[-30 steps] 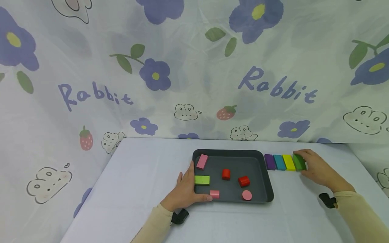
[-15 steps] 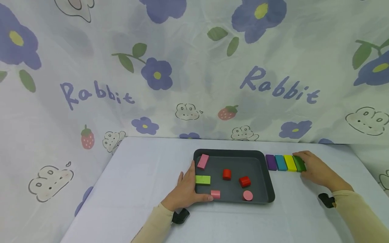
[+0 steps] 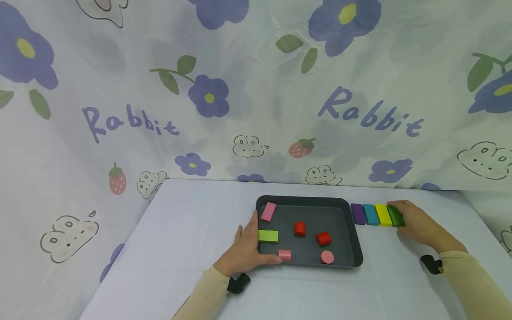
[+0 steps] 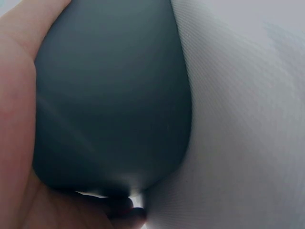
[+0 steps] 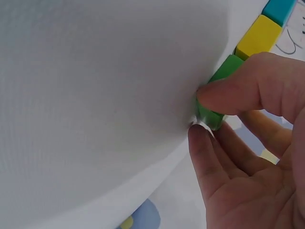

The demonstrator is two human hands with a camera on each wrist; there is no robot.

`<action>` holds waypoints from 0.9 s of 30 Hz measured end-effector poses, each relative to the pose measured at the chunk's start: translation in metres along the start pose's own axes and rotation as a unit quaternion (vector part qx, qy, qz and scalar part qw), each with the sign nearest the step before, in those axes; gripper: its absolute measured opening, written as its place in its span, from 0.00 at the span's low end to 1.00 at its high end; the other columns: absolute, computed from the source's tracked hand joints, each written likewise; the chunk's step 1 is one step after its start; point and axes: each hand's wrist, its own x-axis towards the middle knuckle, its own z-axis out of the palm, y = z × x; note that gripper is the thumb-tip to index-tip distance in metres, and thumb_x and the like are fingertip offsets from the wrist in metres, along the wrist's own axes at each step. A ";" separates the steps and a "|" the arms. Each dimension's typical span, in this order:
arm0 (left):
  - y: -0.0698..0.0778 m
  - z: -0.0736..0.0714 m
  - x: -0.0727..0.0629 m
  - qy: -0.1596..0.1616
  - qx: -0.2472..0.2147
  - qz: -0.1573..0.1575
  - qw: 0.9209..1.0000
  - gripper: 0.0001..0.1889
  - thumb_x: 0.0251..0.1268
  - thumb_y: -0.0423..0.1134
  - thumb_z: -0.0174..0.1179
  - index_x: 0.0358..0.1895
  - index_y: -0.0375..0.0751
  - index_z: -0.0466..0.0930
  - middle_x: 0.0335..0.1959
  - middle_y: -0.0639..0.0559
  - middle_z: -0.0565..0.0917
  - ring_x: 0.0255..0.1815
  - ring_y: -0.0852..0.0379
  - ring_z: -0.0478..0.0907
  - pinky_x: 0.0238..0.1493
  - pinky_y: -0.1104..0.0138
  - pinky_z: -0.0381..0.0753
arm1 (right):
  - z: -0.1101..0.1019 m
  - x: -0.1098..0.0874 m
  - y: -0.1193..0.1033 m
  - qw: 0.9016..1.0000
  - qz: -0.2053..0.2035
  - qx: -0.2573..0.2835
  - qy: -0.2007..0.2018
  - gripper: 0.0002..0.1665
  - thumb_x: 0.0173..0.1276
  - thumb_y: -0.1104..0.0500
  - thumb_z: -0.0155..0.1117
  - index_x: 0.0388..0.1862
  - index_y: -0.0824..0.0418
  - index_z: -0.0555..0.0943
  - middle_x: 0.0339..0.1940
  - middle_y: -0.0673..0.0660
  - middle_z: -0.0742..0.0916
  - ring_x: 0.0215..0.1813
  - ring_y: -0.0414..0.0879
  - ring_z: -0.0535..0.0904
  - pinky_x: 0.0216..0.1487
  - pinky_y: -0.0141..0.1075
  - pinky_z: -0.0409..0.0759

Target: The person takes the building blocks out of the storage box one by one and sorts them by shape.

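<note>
My left hand (image 3: 242,250) lies along the left end of a dark grey tray (image 3: 320,250), fingers extended along its side and thumb on the front rim. In the left wrist view, the hand (image 4: 19,114) rests against the tray wall (image 4: 114,95). To the tray's right, my right hand (image 3: 420,225) pinches a green block (image 3: 396,216) at the end of a row. Next to it stand a yellow block (image 3: 383,215), a blue block (image 3: 371,214) and a purple block (image 3: 358,214). The right wrist view shows the thumb over the green block (image 5: 224,71), partly hiding it.
Inside the tray lie a pink rectangular block (image 3: 268,212), a lime green block (image 3: 268,236), two red cylinders (image 3: 300,229), a pink cylinder (image 3: 285,255) and a pink round piece (image 3: 327,257). A white cloth (image 3: 192,231) covers the table; a patterned curtain (image 3: 264,98) hangs behind.
The head view has shifted slightly. My right hand and the green block have come marginally closer to the yellow block. The left hand keeps its place on the tray.
</note>
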 end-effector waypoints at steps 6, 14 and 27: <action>-0.001 0.001 0.001 0.002 0.000 0.002 1.000 0.74 0.48 0.71 0.71 0.80 0.33 0.28 0.83 0.41 0.44 0.82 0.44 0.46 0.76 0.39 0.34 | -0.004 -0.003 -0.004 1.000 -0.006 -0.009 0.008 0.44 0.51 0.74 0.72 0.68 0.78 0.66 0.64 0.83 0.68 0.63 0.77 0.64 0.61 0.71 0.65; -0.001 0.001 0.001 0.001 0.001 -0.004 1.000 0.74 0.48 0.71 0.71 0.80 0.34 0.27 0.83 0.41 0.43 0.82 0.44 0.45 0.76 0.39 0.34 | -0.010 -0.005 -0.019 0.998 -0.047 -0.003 0.043 0.45 0.52 0.74 0.73 0.69 0.76 0.66 0.66 0.81 0.67 0.64 0.76 0.64 0.60 0.71 0.67; 0.000 0.001 0.000 0.004 -0.006 -0.002 1.000 0.73 0.48 0.70 0.72 0.80 0.33 0.28 0.83 0.41 0.44 0.82 0.44 0.45 0.76 0.39 0.34 | -0.011 -0.003 -0.074 0.994 -0.068 0.010 0.080 0.39 0.59 0.72 0.67 0.70 0.75 0.66 0.68 0.78 0.68 0.66 0.76 0.64 0.62 0.70 0.66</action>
